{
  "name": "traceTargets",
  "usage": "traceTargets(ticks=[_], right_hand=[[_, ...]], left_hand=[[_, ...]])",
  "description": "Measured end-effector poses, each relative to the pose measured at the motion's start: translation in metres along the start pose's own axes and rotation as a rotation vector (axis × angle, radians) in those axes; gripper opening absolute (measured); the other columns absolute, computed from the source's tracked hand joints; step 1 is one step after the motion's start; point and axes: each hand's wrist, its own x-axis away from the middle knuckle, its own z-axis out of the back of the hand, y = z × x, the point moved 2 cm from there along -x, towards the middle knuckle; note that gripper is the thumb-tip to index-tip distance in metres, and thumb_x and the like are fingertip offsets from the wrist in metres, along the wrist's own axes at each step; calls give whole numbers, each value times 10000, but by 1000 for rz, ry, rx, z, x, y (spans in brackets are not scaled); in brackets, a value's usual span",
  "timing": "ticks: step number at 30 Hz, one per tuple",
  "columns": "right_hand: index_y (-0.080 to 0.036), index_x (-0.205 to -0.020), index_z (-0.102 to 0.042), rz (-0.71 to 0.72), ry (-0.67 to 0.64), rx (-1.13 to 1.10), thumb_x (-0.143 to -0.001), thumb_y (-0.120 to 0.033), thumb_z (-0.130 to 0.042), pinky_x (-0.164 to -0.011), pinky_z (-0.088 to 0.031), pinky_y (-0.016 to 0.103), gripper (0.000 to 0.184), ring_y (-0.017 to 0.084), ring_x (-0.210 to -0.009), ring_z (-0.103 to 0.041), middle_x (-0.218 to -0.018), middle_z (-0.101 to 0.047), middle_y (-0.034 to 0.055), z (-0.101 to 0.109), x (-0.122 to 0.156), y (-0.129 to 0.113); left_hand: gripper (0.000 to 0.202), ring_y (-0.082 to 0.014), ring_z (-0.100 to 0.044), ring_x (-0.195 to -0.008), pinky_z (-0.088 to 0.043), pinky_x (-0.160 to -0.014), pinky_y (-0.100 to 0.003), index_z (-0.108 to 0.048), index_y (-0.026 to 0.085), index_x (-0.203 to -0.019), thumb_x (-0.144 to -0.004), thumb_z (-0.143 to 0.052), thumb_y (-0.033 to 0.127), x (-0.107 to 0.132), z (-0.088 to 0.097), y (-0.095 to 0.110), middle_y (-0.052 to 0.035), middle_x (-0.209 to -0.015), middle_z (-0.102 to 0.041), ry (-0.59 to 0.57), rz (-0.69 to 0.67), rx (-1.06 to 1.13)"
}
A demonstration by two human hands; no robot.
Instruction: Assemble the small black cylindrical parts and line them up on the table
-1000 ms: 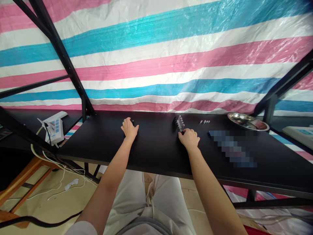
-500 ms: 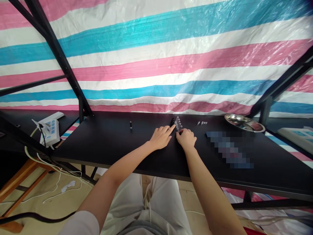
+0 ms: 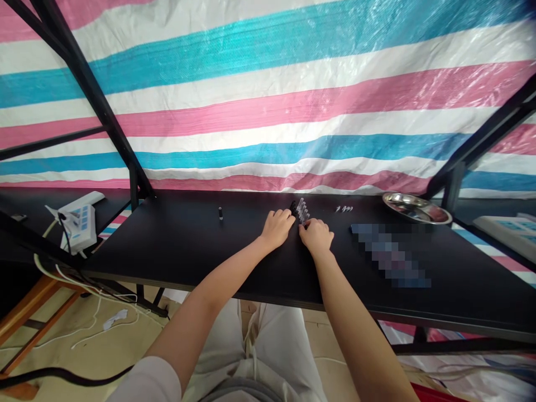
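A small rack of clear tubes with dark bases stands on the black table, near its far edge. My left hand has its fingers curled at the rack's left side, touching it. From the right, my right hand is closed against the near end of the rack. What each set of fingers pinches is hidden by the hands. A single small dark cylinder stands alone to the left on the table.
A few small metal pieces lie right of the rack, and a steel dish sits at the far right. A power strip with white cables rests on the left shelf. Black frame posts rise on both sides before a striped tarp.
My left hand let go of the small dark cylinder at the left and moved right to the tube rack. My right hand stayed at the rack.
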Motion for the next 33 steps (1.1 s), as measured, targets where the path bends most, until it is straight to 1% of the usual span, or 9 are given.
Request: traceTargets(ticks=[2, 5, 7, 10, 12, 16, 20, 23, 33], right_hand=[[-125, -958, -599, 0, 9, 0, -799, -290, -458, -808, -373, 445, 269, 307, -1016, -502, -1053, -579, 165, 0, -1, 0], [-138, -909, -608, 8, 26, 2, -796, -283, -451, -787, -372, 432, 242, 296, -984, -515, -1026, -589, 156, -1, -1, 0], [-147, -874, -610, 26, 23, 5, -797, -273, -450, -775, -368, 418, 218, 282, -956, -528, -1000, -598, 148, -1, -1, -1], [-156, -844, -607, 128, 0, 4, -803, -267, -453, -761, -357, 389, 194, 256, -922, -543, -959, -615, 123, -1, 3, -7], [-162, -837, -605, 222, -14, 5, -810, -273, -455, -753, -346, 371, 188, 243, -914, -544, -931, -624, 101, -1, 6, -13], [-171, -816, -599, 347, -11, 9, -818, -288, -455, -728, -323, 341, 186, 226, -886, -542, -873, -625, 74, -1, 11, -20], [-171, -811, -591, 393, -2, 27, -817, -282, -456, -714, -303, 323, 175, 218, -866, -538, -852, -621, 71, -1, 13, -21], [-171, -803, -588, 410, 6, 59, -815, -265, -450, -703, -290, 318, 167, 211, -846, -535, -855, -621, 74, 0, 14, -21], [-151, -721, -568, 487, 85, 147, -769, -215, -482, -651, -222, 309, 117, 188, -775, -525, -796, -619, 70, 4, 20, -28]], left_hand=[[170, -202, -500, -925, -352, -772, -351, -582, 165, -932, -885, -421, 188, 1, 3, -4, -80, -1039, -554, 5, 4, 20], [134, -191, -507, -925, -348, -784, -339, -578, 179, -937, -874, -478, 243, 7, 8, -13, -61, -1013, -569, 43, 47, 96], [138, -180, -514, -919, -348, -793, -329, -576, 192, -942, -875, -487, 274, 12, 13, -20, -48, -1004, -578, 97, 101, 160], [149, -165, -520, -914, -349, -806, -311, -573, 198, -931, -880, -482, 304, 19, 21, -28, -34, -994, -589, 189, 168, 238], [155, -160, -522, -914, -348, -815, -305, -574, 198, -923, -880, -482, 315, 21, 27, -31, -31, -991, -593, 221, 185, 265], [161, -158, -526, -911, -345, -821, -305, -578, 201, -924, -881, -481, 322, 24, 33, -30, -32, -994, -600, 224, 186, 279], [150, -155, -527, -907, -337, -826, -302, -575, 199, -928, -883, -478, 305, 25, 37, -30, -29, -998, -602, 224, 159, 280], [139, -156, -523, -912, -327, -822, -309, -569, 192, -938, -885, -472, 277, 25, 42, -31, -31, -1007, -598, 194, 126, 260], [85, -183, -508, -934, -263, -777, -342, -559, 153, -892, -864, -483, 178, 19, 77, -33, -54, -990, -598, -70, -71, 38]])
